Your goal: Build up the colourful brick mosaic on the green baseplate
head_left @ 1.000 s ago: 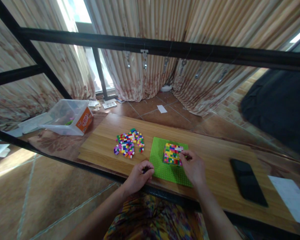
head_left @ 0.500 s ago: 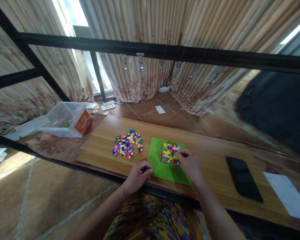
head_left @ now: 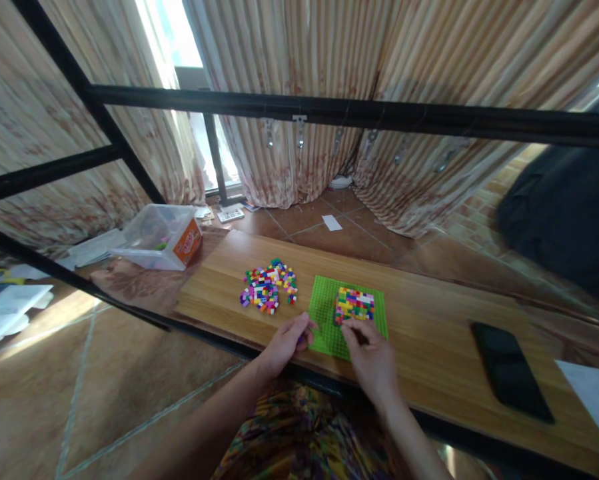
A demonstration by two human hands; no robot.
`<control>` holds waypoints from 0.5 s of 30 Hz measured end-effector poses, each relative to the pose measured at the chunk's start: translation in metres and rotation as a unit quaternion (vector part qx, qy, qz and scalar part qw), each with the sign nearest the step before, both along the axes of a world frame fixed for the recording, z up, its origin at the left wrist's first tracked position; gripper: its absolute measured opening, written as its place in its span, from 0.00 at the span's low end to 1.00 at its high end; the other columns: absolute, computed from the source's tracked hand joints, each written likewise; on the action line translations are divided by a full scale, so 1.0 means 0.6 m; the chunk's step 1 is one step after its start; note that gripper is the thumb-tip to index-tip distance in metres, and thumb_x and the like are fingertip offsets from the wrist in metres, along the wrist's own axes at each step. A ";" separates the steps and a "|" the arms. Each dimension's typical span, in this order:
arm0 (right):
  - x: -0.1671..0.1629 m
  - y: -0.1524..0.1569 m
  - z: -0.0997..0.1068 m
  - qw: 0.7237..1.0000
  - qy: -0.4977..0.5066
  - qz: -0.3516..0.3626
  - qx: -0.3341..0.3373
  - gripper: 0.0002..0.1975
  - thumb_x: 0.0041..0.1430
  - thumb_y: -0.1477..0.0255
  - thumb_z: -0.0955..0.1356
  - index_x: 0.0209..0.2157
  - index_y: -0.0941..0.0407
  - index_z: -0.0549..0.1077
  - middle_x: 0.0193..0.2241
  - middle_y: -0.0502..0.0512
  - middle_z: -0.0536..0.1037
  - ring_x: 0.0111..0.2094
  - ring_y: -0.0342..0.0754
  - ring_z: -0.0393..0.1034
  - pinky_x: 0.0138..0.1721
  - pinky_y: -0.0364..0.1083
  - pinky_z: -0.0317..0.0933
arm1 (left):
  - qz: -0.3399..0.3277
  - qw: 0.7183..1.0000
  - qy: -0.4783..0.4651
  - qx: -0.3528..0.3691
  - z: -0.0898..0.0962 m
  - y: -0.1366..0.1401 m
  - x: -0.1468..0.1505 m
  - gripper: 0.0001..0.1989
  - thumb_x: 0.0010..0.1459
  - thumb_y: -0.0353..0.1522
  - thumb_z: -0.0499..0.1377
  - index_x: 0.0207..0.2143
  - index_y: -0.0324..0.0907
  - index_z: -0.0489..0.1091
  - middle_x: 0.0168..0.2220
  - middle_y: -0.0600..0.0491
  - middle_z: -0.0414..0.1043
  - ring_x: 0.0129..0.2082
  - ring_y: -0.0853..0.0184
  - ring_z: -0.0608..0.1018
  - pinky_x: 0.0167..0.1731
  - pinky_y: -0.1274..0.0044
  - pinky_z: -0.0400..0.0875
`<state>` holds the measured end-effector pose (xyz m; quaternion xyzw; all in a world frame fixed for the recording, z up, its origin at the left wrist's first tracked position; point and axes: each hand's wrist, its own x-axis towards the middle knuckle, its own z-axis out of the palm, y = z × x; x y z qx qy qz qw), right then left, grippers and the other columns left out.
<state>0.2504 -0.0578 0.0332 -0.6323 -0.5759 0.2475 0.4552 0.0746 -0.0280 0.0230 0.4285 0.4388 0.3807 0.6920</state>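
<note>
A green studded baseplate (head_left: 324, 340) lies on the wooden board, and a block of multicoloured toy bricks (head_left: 354, 305) is built up on it. My right hand (head_left: 374, 357) is closed in a pinch at the near left corner of that block; whatever is between its fingertips is too small to make out. Over the plate's left edge, my left hand (head_left: 286, 343) is curled with thumb and fingers together. A hint of purple shows under its fingers, but what it holds is hidden. Left of the plate spreads a pile of loose toy bricks (head_left: 266, 287).
A black phone (head_left: 512, 370) and a white paper sheet (head_left: 592, 393) lie on the right. At the left stands a clear plastic box (head_left: 152, 233) with an orange label. A black metal rail (head_left: 329, 112) runs across, in front of curtains (head_left: 289, 60).
My right hand has moved from the block's right side to its near left corner. My left hand has turned, its fingers more closed. The view has shifted left.
</note>
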 end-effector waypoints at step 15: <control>-0.081 -0.014 -0.023 0.981 -0.069 0.179 0.010 0.12 0.59 0.72 0.66 0.44 0.51 0.75 0.42 0.55 0.74 0.45 0.49 0.69 0.46 0.48 0.65 | 0.004 0.996 -0.025 -0.088 -0.013 0.006 -0.004 0.34 0.56 0.59 0.46 0.41 0.39 0.71 0.27 0.54 0.69 0.23 0.72 0.68 0.22 0.81 0.58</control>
